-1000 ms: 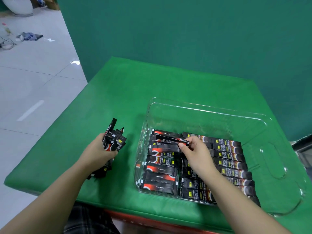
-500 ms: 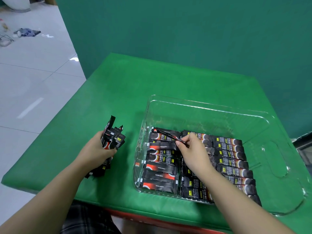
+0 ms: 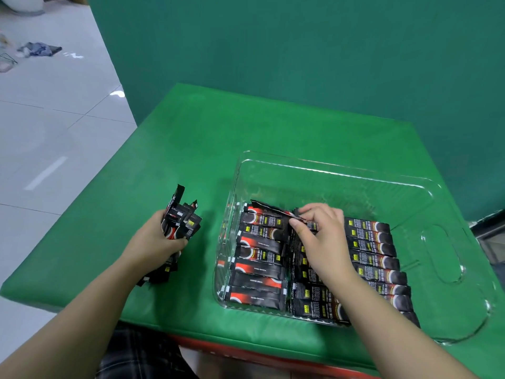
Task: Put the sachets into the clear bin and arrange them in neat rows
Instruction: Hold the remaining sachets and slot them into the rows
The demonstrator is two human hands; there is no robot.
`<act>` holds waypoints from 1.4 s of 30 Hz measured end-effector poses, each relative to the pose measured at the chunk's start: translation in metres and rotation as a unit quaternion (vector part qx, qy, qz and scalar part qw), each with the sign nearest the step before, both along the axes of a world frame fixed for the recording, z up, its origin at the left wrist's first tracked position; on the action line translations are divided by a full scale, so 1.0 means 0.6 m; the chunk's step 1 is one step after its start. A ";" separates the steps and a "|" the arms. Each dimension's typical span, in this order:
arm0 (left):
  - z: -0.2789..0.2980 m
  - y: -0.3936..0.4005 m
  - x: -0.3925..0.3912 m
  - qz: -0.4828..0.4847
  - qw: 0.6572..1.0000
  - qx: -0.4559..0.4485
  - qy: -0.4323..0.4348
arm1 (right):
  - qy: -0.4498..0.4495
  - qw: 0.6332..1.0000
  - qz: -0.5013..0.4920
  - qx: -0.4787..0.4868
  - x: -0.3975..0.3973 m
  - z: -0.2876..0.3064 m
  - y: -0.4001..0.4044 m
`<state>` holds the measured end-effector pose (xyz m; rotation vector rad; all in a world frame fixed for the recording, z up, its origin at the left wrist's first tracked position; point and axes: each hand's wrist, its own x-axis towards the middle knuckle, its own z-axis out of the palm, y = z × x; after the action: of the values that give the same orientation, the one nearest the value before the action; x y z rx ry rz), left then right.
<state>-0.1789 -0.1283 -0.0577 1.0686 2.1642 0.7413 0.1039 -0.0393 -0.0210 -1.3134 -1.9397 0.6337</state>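
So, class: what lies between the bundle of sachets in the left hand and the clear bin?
Only bare green table cover, as the head view shows; the bundle and bin stand apart.

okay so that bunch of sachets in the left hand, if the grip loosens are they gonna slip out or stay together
Likely to slip and scatter: the bundle of sachets is loose, its ends fanned at uneven heights above the left hand, and the wrappers look glossy. Each looks thin and light, so probably bendy rather than stiff. Being flat, they should lie still on the green table, not roll.

Your sachets [image 3: 259,243] are black with red swirls and yellow marks. Your counter [image 3: 191,160] is green; your bin [image 3: 341,173] is clear.
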 end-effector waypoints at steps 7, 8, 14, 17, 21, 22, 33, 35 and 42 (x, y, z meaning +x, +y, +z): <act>0.004 0.000 0.001 -0.001 1.000 0.000 0.001 | 0.018 0.981 0.034 -0.192 0.007 0.001 -0.023; 0.004 -0.001 0.002 -0.001 1.000 0.001 0.001 | 0.018 0.978 0.037 -0.204 0.005 -0.002 -0.026; 0.005 -0.001 0.002 0.001 1.000 0.000 0.000 | -0.007 0.967 0.040 -0.251 -0.008 -0.018 -0.038; 0.004 -0.002 0.000 0.003 1.000 0.000 -0.005 | -0.114 0.969 0.046 -0.216 -0.014 -0.020 -0.042; 0.003 -0.001 0.001 0.002 1.000 0.007 -0.009 | -0.298 0.952 0.055 -0.037 -0.012 -0.020 -0.044; 0.002 -0.001 0.001 0.001 1.000 0.008 -0.008 | -0.307 0.949 0.074 -0.013 -0.014 -0.017 -0.043; 0.002 -0.001 0.002 0.004 1.000 0.006 -0.007 | -0.392 0.892 0.223 0.017 -0.051 -0.016 -0.020; 0.001 -0.001 0.002 0.005 1.000 0.007 -0.008 | -0.387 0.894 0.224 0.025 -0.051 -0.016 -0.019; 0.000 -0.001 0.000 0.009 1.000 0.003 -0.009 | -0.383 0.897 0.220 0.034 -0.059 -0.015 -0.012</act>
<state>-0.1790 -0.1289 -0.0575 1.0421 2.1617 0.7621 0.0682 -0.0466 -0.0298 -1.1752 -2.9240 0.2440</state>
